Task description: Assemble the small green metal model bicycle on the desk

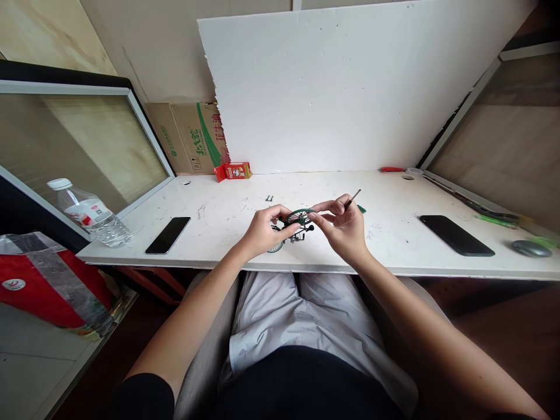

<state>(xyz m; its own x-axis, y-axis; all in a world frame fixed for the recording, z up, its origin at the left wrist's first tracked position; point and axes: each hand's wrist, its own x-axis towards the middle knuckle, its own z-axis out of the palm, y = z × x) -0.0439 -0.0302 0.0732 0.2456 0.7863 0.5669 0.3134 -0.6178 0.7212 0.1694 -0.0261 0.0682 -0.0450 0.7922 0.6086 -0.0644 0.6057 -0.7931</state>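
A small green model bicycle (pixel 301 218) is held between my two hands just above the white table, with one spoked wheel turned upward. My left hand (pixel 268 228) grips it from the left with thumb and fingers. Thumb and forefinger of my right hand (pixel 343 228) pinch the rim of that wheel on its right side. A small screwdriver (pixel 352 199) with a dark handle is tucked in the other fingers of my right hand, its shaft pointing up and right. Beyond my hands, a few tiny dark parts (pixel 269 199) lie on the table.
On the white table (pixel 219 204), a phone (pixel 168 235) and a water bottle (pixel 90 213) are at the left. Another black phone (pixel 457 235) and a grey oval object (pixel 531 248) are at the right. A red box (pixel 237 170) stands by the white board (pixel 315 87) at the back.
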